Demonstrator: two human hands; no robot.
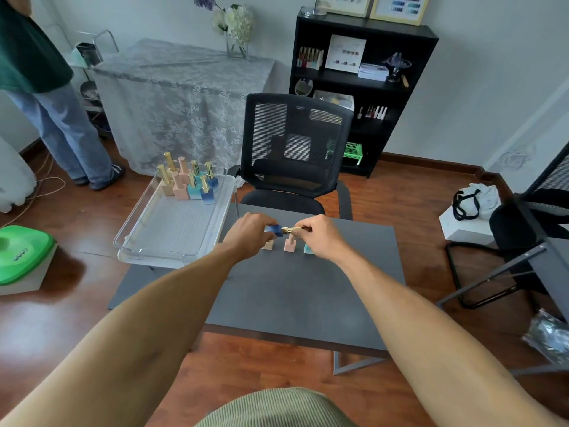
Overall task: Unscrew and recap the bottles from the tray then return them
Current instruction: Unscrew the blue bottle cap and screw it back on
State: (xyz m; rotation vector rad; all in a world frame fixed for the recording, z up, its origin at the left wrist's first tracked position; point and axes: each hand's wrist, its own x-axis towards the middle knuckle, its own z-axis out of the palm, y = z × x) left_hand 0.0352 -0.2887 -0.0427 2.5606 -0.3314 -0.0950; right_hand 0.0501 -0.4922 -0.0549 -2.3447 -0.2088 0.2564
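My left hand (pixel 250 234) grips the body of a small blue bottle (pixel 275 230), held sideways above the dark table (pixel 295 291). The fingers of my right hand (pixel 320 234) pinch its gold cap (pixel 291 230). Under my hands three more bottles stand on the table: a beige one (pixel 268 245), a pink one (pixel 290 244) and a teal one (pixel 308 249), each partly hidden. To the left sits a clear plastic tray (pixel 135 241), with several gold-capped and pink bottles (pixel 191 183) grouped at its far end.
A black mesh chair (pixel 295 149) stands just beyond the table. A person in jeans (pixel 64 127) is at the far left by a cloth-covered table (pixel 184 97). There is a green-lidded box (pixel 21 257) on the floor at left and a second chair (pixel 529 229) at right.
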